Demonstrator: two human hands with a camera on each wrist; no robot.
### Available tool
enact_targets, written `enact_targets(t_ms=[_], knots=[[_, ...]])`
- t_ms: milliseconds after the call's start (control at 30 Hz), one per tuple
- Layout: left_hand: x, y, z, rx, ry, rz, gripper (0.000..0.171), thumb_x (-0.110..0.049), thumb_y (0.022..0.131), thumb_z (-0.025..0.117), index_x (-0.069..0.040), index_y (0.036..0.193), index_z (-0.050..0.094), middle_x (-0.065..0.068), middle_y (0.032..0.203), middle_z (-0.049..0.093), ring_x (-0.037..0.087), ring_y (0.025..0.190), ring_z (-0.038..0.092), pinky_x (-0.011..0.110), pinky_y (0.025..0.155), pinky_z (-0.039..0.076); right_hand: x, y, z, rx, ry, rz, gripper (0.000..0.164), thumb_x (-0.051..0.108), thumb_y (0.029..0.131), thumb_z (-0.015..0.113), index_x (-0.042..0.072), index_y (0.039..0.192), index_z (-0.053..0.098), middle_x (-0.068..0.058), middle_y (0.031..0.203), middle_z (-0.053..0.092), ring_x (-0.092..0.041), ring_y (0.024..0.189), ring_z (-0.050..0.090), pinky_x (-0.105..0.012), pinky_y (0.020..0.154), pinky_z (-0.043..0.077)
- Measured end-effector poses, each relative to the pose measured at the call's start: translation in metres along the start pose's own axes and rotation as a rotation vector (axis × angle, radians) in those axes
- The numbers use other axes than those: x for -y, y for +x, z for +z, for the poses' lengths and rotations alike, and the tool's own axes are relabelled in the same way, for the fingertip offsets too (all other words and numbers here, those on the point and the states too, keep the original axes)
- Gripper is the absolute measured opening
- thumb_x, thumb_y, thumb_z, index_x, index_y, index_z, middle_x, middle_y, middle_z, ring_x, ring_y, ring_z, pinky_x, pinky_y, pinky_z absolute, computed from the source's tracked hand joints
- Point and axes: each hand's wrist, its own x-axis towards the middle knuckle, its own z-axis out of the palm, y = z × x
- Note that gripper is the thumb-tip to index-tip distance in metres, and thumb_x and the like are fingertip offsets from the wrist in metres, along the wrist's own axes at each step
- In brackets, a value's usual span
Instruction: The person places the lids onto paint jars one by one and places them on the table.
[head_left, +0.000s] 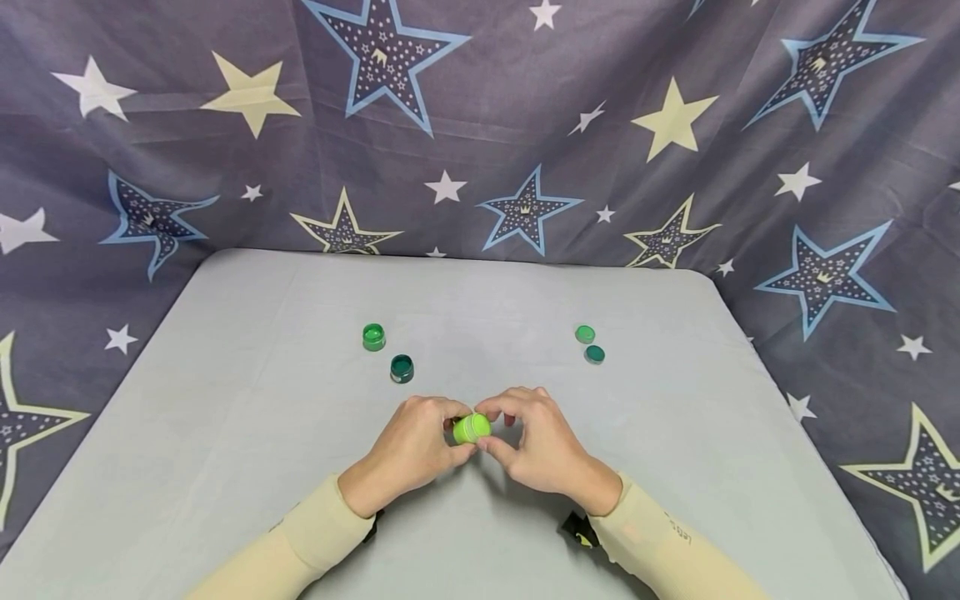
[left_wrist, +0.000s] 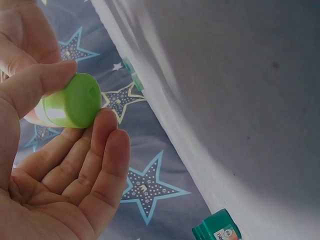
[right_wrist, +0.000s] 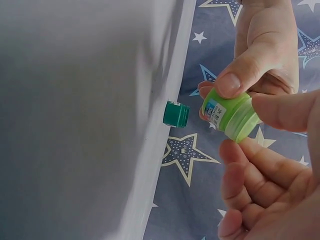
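Observation:
A small light-green paint jar (head_left: 471,428), tilted on its side, is held between both hands over the front middle of the table. My left hand (head_left: 420,437) pinches its base end between thumb and fingers. The thumb and fingertips of my right hand (head_left: 543,442) grip the lid end (right_wrist: 242,120). A printed label (right_wrist: 216,113) shows on the jar's side in the right wrist view. Beyond my left hand stand a green paint jar (head_left: 373,337) and a dark green paint jar (head_left: 402,369), both without lids.
A green lid (head_left: 585,334) and a dark green lid (head_left: 595,354) lie close together at the back right of the white table (head_left: 247,400). Behind the table hangs a grey curtain (head_left: 480,125) printed with stars.

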Motion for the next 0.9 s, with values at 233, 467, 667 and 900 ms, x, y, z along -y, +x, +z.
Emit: enact_targets(t_ms=[233, 467, 667, 900], knots=[[-0.0002, 0.0008, -0.0001, -0.008, -0.001, -0.001, 0.024, -0.008, 0.072, 0.092, -0.009, 0.092, 0.078, -0.005, 0.080, 0.071, 0.015, 0.068, 0.063, 0.022, 0.061, 0.048, 0.0007, 0.0006, 0.0010, -0.018, -0.015, 0.019, 0.023, 0.021, 0.080, 0.089, 0.017, 0.100, 0.078, 0.005, 0.086, 0.069, -0.016, 0.075, 0.059, -0.031, 0.073, 0.037], [-0.0001, 0.0002, -0.0004, -0.009, 0.006, 0.000, 0.022, -0.009, 0.072, 0.092, -0.011, 0.090, 0.078, -0.006, 0.078, 0.069, 0.015, 0.066, 0.062, 0.022, 0.060, 0.047, 0.0007, 0.0013, 0.0017, -0.028, -0.040, 0.027, 0.019, 0.027, 0.082, 0.088, 0.015, 0.093, 0.077, 0.002, 0.082, 0.069, -0.017, 0.072, 0.059, -0.031, 0.071, 0.038], [-0.0009, -0.0002, -0.0003, -0.009, 0.007, -0.005, 0.021, -0.011, 0.073, 0.092, -0.011, 0.090, 0.078, -0.005, 0.078, 0.070, 0.015, 0.065, 0.061, 0.022, 0.059, 0.046, -0.0008, 0.0012, 0.0032, -0.042, -0.057, 0.047, 0.022, 0.032, 0.083, 0.087, 0.015, 0.087, 0.075, 0.003, 0.079, 0.068, -0.021, 0.069, 0.059, -0.031, 0.070, 0.038], [-0.0014, -0.0003, 0.0003, -0.011, 0.009, -0.011, 0.021, -0.011, 0.073, 0.092, -0.010, 0.090, 0.078, -0.005, 0.078, 0.070, 0.014, 0.064, 0.060, 0.022, 0.059, 0.046, -0.0009, 0.0007, 0.0048, -0.046, -0.073, 0.063, 0.023, 0.037, 0.085, 0.085, 0.018, 0.082, 0.072, 0.005, 0.075, 0.065, -0.020, 0.066, 0.058, -0.036, 0.071, 0.039]])
